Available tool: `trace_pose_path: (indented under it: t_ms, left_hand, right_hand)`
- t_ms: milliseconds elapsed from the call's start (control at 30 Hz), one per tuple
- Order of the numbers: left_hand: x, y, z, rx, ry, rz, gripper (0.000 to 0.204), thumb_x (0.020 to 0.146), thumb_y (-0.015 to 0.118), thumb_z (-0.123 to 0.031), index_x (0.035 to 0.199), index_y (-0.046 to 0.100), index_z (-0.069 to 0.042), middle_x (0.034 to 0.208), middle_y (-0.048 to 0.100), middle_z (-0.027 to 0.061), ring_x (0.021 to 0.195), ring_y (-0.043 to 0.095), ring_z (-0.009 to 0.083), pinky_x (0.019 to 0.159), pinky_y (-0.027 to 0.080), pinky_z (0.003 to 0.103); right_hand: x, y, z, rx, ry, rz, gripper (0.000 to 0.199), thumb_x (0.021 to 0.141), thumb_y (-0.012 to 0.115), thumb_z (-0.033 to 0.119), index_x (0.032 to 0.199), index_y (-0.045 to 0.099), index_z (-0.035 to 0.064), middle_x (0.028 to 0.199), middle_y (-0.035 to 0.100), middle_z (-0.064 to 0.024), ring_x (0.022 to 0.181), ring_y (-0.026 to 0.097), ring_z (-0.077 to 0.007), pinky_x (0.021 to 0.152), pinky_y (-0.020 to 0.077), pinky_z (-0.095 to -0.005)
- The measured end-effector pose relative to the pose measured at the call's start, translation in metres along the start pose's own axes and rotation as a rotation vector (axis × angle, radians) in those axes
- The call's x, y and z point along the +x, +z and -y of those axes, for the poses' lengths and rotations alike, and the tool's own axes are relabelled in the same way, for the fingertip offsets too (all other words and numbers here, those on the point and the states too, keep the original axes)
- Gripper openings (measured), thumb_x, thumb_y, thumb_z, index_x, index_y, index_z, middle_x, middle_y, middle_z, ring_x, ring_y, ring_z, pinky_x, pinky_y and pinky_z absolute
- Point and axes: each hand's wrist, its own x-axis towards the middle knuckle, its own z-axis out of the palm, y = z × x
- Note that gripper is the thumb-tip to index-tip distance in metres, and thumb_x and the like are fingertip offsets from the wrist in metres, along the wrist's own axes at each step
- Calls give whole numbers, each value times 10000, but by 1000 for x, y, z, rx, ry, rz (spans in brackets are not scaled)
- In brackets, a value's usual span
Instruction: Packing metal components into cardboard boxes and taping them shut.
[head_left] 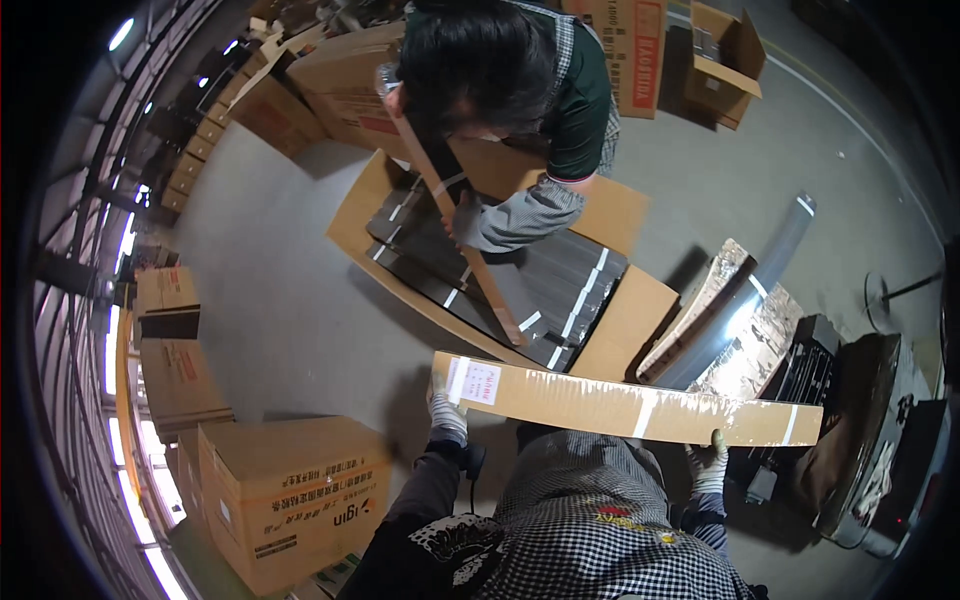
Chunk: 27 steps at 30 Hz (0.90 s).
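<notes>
A long, narrow brown cardboard pack (560, 392) with white straps and a paper label at its left end lies across in front of my body. Its left end is in my gloved left hand (447, 418), fingers closed round it. My gloved right hand (708, 464) grips the near edge toward the right end, thumb on top. Just beyond the pack stands an open carton (620, 325) filled with dark strapped bundles (560, 275). Over it a co-worker (530, 90) bends, both hands on a similar long pack (490, 280) that slants down into the carton.
On the right, a long dark strapped bundle (765, 270) rests on a worn board (775, 335), near a black-covered machine (865, 430). A large closed carton (300, 490) stands at the lower left, more cartons (180, 370) behind it. A small open box (720, 75) sits far right.
</notes>
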Motion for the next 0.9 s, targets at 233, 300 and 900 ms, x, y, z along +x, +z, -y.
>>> trace_pose_path:
  t_ms: [233,300,900]
  left_hand:
    - [-34,5,26,-383,-5,112,709,852,477,-621,1374,389,-150,1377,447,55,1253,428,249,1035,351,442]
    - [-46,6,28,-421,-82,97,767,816,486,-666,1391,370,-171,1406,417,41,1277,394,255,1045,331,459]
    - [-44,20,16,-506,-101,124,658,795,562,-609,1274,506,-162,1265,552,34,1175,495,261,1031,348,481]
  right_hand:
    - [-5,78,4,-88,-7,123,656,725,761,247,1276,452,71,1205,550,-101,1123,529,-283,921,477,-474]
    - [-13,107,13,-128,-12,199,713,707,767,291,1298,427,81,1214,541,-92,1129,523,-279,949,450,-482]
    - [-17,74,13,-10,10,1,560,690,772,234,1176,535,85,1119,592,-65,1049,556,-235,864,483,-424]
